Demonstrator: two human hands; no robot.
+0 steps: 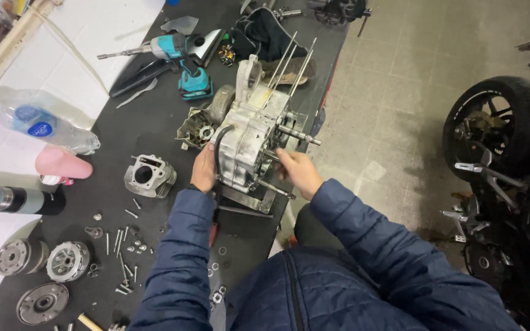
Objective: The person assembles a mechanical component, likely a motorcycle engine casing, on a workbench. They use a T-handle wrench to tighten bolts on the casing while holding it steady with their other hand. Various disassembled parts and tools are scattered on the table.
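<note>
— What are the hands doing?
— The left hand [204, 170] is clasping the near-left side of the engine crankcase [249, 138], standing at the bench [155, 129] edge; the right hand [299, 171] is gripping its right side, below the protruding shaft [299, 135].
— Anything hidden?
— Fingertips are disappearing behind the casing. Left of the grip, a cylinder block [149, 176] is sitting; bolts [124, 245] are blurring together.

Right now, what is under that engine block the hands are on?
The engine block stands on a metal stand on the black bench. The block and left hand cover the stand's top.
</note>
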